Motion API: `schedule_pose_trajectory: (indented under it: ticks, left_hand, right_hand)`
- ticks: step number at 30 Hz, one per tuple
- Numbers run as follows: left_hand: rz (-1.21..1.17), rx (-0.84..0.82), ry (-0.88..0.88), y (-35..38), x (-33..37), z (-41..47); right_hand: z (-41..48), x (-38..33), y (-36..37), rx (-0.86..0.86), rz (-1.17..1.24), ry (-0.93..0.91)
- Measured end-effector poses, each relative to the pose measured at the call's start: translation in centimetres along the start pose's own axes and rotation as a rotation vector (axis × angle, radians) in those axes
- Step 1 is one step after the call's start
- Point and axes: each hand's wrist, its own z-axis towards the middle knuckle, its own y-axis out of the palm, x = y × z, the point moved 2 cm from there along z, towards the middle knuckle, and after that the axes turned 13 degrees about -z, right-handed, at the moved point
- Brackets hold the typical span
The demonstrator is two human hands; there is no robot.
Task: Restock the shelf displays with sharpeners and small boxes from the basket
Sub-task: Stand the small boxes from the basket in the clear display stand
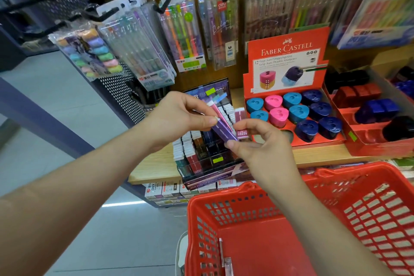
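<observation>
Right now the biggest thing is the red basket, low in front and below the shelf edge; the part of its floor in view shows no stock, so prob. late in the job. The wooden shelf above it carries the red sharpener display, w/ rows of blue, pink & navy sharpeners and a front slot that looks vacant. Just left of that sits the dark display tray, w/ small boxes standing in rows. Both hands hover over that tray. L hand pinches the upper end of a slim purple box btw thumb & forefinger. R hand has its fingers curled at the lower end, w/ a pink box held alongside. Another pink edge shows behind the purple one; can't tell if it's a separate box. Step in hand, I'd say: sorting the small boxes before slotting them. Next move needs one box split off, turned upright & lowered into a matching row w/o tipping its neighbours
</observation>
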Motion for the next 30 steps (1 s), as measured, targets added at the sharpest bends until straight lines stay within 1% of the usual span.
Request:
schedule_pose_trajectory:
  ticks: [1, 3, 4, 6, 9, 11, 14, 17, 20, 24, 27, 30]
  left_hand:
    - [-0.069, 0.016, -0.009, 0.1, -0.3, 0.1]
    - [-0.180, 0.101, -0.033, -0.3, -1.0, 0.5]
    - [-0.154, 0.156, -0.029, -0.5, -1.5, 0.8]
    - [0.048, 0.236, 0.010, -0.8, -2.5, 1.5]
    - [0.372, 0.286, 0.080, 0.0, -3.5, 1.8]
    - [0.518, 0.275, 0.101, 0.8, -3.6, 1.8]
    - [0.642, 0.229, 0.142, 1.3, -3.8, 2.0]
    - [0.704, 0.182, 0.167, 1.5, -3.6, 2.1]
    - [0.727, 0.172, 0.209, 1.6, -3.4, 1.8]
    - [0.915, 0.121, 0.187, 1.3, -3.1, 1.8]
    - [0.962, 0.089, 0.197, 1.1, -2.6, 1.8]
    - [1.008, 0.033, 0.148, 1.1, -2.6, 2.0]
  right_hand:
    - [0.0, 0.4, -0.1, 0.024, -0.022, 0.001]
    - [-0.2, 1.0, -0.5, 0.025, -0.065, 0.003]
    - [-0.4, 1.3, -0.8, 0.015, -0.077, 0.011]
    - [-0.9, 2.0, -1.5, -0.019, -0.056, 0.033]
    - [-1.6, 2.8, -2.1, -0.094, 0.004, 0.063]
    - [-1.7, 3.0, -2.3, -0.111, 0.049, 0.075]
    - [-1.8, 3.2, -2.4, -0.131, 0.097, 0.082]
    - [-1.9, 3.1, -2.7, -0.140, 0.138, 0.073]
    - [-2.0, 2.9, -2.9, -0.145, 0.158, 0.073]
    - [-2.0, 3.2, -2.8, -0.145, 0.148, 0.084]
    - [-2.1, 3.2, -2.7, -0.141, 0.138, 0.081]
    - [-2.1, 3.2, -2.6, -0.134, 0.120, 0.073]
